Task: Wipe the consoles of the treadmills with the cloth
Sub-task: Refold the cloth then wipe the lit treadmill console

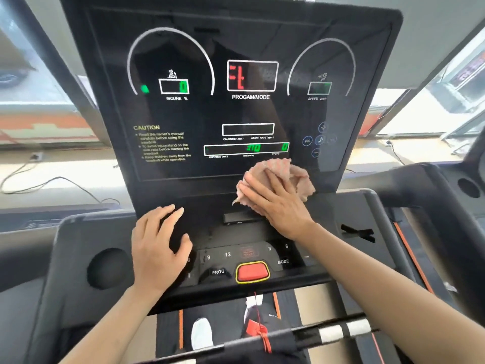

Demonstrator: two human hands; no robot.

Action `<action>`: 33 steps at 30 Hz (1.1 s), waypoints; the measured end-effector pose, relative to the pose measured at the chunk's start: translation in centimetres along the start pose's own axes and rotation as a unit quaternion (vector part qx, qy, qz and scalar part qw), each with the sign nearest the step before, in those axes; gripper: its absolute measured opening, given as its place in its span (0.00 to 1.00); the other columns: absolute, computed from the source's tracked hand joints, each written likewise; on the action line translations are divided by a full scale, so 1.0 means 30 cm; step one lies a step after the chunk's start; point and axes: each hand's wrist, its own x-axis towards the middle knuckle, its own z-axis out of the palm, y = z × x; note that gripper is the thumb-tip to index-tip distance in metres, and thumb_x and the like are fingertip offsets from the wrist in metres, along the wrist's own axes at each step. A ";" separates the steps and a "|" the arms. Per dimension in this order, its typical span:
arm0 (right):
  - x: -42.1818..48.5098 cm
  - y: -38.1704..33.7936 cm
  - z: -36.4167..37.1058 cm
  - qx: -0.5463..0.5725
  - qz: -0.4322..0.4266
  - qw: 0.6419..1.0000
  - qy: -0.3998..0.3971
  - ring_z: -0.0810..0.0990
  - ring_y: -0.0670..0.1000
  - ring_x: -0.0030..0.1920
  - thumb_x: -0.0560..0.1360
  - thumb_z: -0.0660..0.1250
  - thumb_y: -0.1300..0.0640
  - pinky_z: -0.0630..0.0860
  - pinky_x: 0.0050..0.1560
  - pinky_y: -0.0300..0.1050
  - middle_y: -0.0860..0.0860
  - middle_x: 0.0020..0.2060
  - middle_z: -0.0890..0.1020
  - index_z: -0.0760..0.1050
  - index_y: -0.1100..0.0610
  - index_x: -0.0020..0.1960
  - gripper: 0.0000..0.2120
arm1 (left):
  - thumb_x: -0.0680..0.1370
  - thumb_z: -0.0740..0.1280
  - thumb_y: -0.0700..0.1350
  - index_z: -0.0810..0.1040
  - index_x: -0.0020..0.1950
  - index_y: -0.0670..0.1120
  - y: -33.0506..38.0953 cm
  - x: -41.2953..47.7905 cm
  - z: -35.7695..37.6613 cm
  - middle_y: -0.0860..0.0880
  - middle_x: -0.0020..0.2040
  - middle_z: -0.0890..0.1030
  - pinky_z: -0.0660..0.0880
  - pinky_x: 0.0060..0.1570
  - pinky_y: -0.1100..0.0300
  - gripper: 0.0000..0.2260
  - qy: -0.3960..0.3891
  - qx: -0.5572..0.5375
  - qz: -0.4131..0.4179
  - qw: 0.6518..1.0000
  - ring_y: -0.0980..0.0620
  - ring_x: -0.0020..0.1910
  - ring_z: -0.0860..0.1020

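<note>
Wiping step in hand: right hand [275, 206] presses the pink cloth [296, 174] flat, fingers straight and together, at the console [199, 114] screen's near-right edge. Left hand [157, 248] rests on the button deck [228, 237], fingers loosely extended, holding nothing. Next move is probably a sweep left and far across the screen.

The console [110, 82] is glossy black with white arcs [170, 30], green digits [254, 147], red program marks [238, 78] and pale yellow caution text [146, 127], the cloth [298, 177] is dusty pink, the stop button [252, 272] is red ringed in yellow, and the side stripes [181, 329] are orange.
</note>
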 end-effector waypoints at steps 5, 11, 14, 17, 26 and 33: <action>0.099 -0.095 -0.033 0.010 -0.082 0.996 0.028 0.48 0.58 0.82 0.77 0.66 0.63 0.54 0.79 0.57 0.44 0.83 0.51 0.50 0.49 0.84 0.41 | 0.75 0.64 0.53 0.78 0.69 0.43 -0.070 -0.057 -0.058 0.42 0.68 0.77 0.71 0.67 0.42 0.26 -0.008 0.005 -0.122 0.992 0.39 0.66 0.73; 0.235 -0.257 -0.051 0.027 -0.137 0.990 0.001 0.41 0.54 0.82 0.77 0.62 0.65 0.58 0.79 0.61 0.47 0.83 0.51 0.47 0.51 0.84 0.40 | 0.74 0.76 0.45 0.71 0.77 0.47 -0.086 -0.118 -0.076 0.47 0.70 0.73 0.77 0.61 0.41 0.32 -0.082 -0.029 -0.240 0.967 0.45 0.68 0.73; 0.303 -0.354 -0.062 0.024 -0.183 0.982 -0.035 0.49 0.56 0.83 0.79 0.57 0.62 0.56 0.79 0.61 0.49 0.83 0.54 0.50 0.53 0.84 0.35 | 0.75 0.75 0.47 0.70 0.77 0.47 -0.098 -0.132 -0.093 0.47 0.68 0.75 0.76 0.61 0.45 0.31 -0.101 -0.035 -0.249 0.963 0.45 0.67 0.75; 0.344 -0.439 -0.061 0.042 -0.213 0.975 -0.046 0.56 0.55 0.82 0.79 0.59 0.61 0.50 0.78 0.57 0.51 0.82 0.59 0.58 0.54 0.82 0.32 | 0.75 0.71 0.53 0.75 0.73 0.45 -0.123 -0.158 -0.116 0.46 0.61 0.79 0.77 0.59 0.44 0.27 -0.112 -0.024 -0.255 0.960 0.43 0.61 0.77; 0.333 -0.499 -0.025 0.195 -0.252 0.948 -0.011 0.68 0.59 0.76 0.75 0.69 0.71 0.68 0.72 0.58 0.56 0.77 0.69 0.72 0.55 0.75 0.31 | 0.72 0.64 0.58 0.83 0.64 0.45 -0.176 -0.294 -0.142 0.49 0.60 0.80 0.71 0.57 0.52 0.26 -0.091 -0.031 -0.222 0.970 0.44 0.56 0.78; 0.306 -0.535 0.009 0.102 -0.229 0.961 -0.119 0.64 0.55 0.78 0.86 0.53 0.48 0.62 0.67 0.53 0.44 0.81 0.60 0.62 0.44 0.80 0.23 | 0.73 0.66 0.57 0.79 0.69 0.45 -0.188 -0.315 -0.152 0.49 0.65 0.78 0.70 0.58 0.53 0.27 -0.128 -0.038 -0.197 0.971 0.47 0.60 0.78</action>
